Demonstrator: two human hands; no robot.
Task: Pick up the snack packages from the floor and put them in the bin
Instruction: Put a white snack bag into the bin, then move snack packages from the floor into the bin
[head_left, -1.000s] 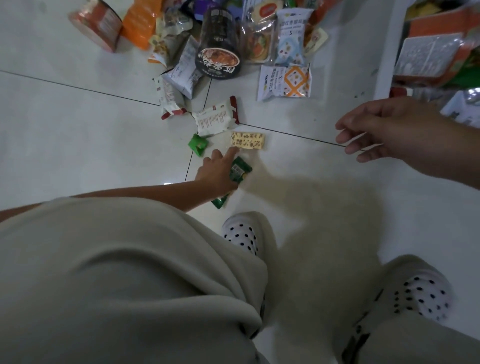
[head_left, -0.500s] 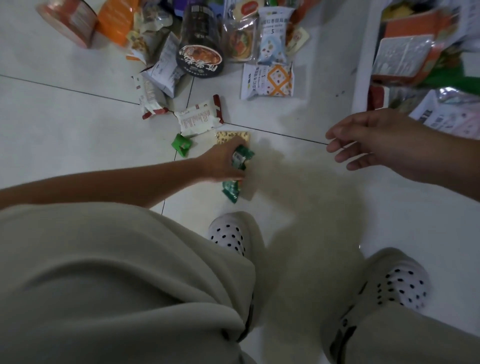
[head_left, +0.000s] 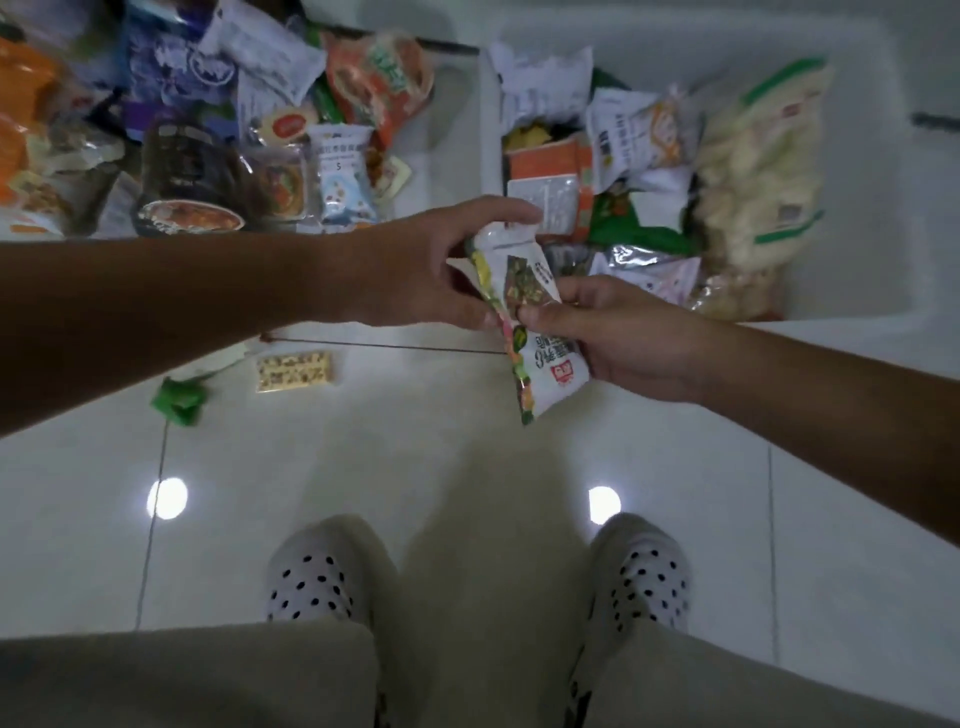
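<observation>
A white snack packet with a green patterned edge hangs in the air between both hands, just in front of the white bin. My left hand holds its upper end with thumb and fingers. My right hand pinches its middle from the right. The bin at the upper right holds several packages, among them a large pale bag. On the floor below my left forearm lie a small yellow bar packet and a small green packet.
A heap of snack packages with a dark round cup covers the floor at the upper left. My feet in dotted white slippers stand on the white tiles at the bottom, with my trouser legs at the lower edge.
My left hand has lifted the green-edged packet from the floor and carried it right toward the bin. My right hand has come in and taken hold of it. The camera view shifted right.
</observation>
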